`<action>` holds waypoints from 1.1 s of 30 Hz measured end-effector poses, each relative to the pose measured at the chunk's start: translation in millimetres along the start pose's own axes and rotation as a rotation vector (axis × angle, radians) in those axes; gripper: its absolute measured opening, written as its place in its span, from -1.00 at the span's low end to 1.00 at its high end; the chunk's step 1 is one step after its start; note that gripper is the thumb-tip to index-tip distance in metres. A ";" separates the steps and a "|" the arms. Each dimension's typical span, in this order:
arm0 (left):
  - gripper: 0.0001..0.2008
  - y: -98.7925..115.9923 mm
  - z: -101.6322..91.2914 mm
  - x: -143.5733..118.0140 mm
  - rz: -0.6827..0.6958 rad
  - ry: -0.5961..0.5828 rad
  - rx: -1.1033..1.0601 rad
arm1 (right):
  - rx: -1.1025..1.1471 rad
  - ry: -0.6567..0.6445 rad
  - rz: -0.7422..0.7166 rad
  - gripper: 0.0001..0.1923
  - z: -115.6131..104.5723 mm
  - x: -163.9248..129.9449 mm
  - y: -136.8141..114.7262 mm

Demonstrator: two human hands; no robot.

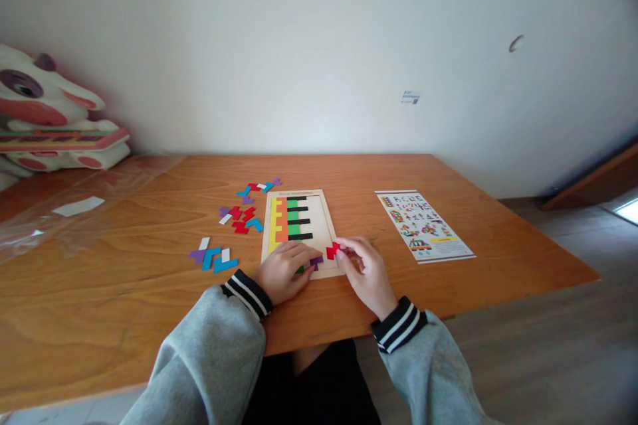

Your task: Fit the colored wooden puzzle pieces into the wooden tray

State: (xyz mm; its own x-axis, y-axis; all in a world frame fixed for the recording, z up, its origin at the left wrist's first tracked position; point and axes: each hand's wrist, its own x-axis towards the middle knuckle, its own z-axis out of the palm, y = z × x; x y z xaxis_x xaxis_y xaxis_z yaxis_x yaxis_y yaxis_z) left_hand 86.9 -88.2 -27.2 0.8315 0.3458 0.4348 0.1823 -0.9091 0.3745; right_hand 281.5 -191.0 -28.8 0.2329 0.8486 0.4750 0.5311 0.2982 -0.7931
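Observation:
A wooden puzzle board [325,219] lies on the table, its left part filled with yellow pieces [272,219], orange pieces [282,208], green pieces [293,215] and black strips [300,222]. My left hand [285,269] rests over the board's near left corner, fingers stretched out and hiding what lies beneath. Its fingertips touch a purple puzzle piece [318,259] on the board. At the board's right edge, my right hand [366,272] pinches a red puzzle piece [332,252] between thumb and fingers.
Loose red, blue, purple and white pieces [239,228] are scattered left of the board, with blue pieces [211,257] nearer me. A printed pattern sheet [425,226] lies to the right. Clear plastic wrapping [124,196] and a cow-shaped toy keyboard [64,139] occupy the far left.

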 end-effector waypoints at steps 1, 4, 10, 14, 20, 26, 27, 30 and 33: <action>-0.70 0.0 0.0 0.0 -0.005 -0.005 0.001 | 0.011 0.002 0.010 -0.77 0.4 -0.3 0.8; -0.71 -0.6 0.9 -0.5 -0.013 0.004 0.001 | 0.059 0.012 0.062 -0.82 2.8 -2.3 5.2; -0.69 -1.5 2.3 -1.2 -0.022 -0.005 -0.004 | 0.080 0.033 0.102 -0.76 4.3 -3.9 8.5; -0.67 -1.1 2.0 -1.7 -0.040 0.000 0.007 | -0.014 0.029 0.065 -0.81 1.2 -1.4 3.7; -0.69 -0.7 2.3 -1.8 -0.032 0.017 0.009 | 0.050 0.093 0.128 -0.75 2.9 -2.5 7.3; -0.69 -1.8 2.1 -1.8 -0.029 -0.004 0.007 | 0.091 0.043 0.135 -0.78 2.0 -3.4 5.9; -0.69 -1.8 2.0 -1.8 -0.029 -0.006 0.008 | 0.106 0.039 0.128 -0.79 1.6 -3.1 4.4; -0.69 -0.6 0.5 -1.2 -0.028 0.004 0.011 | 0.135 0.052 0.102 -0.84 1.7 -1.9 0.2; -0.70 2.0 -2.6 0.2 -0.023 0.000 0.012 | 0.160 0.061 0.089 -0.87 2.9 -1.1 -1.9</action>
State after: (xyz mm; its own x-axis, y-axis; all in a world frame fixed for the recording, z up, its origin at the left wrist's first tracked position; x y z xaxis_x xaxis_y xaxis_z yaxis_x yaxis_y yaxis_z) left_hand 86.1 -89.3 -24.2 0.8272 0.3664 0.4261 0.2074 -0.9038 0.3744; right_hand 277.8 -191.2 -28.9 0.3247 0.8482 0.4184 0.3711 0.2926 -0.8813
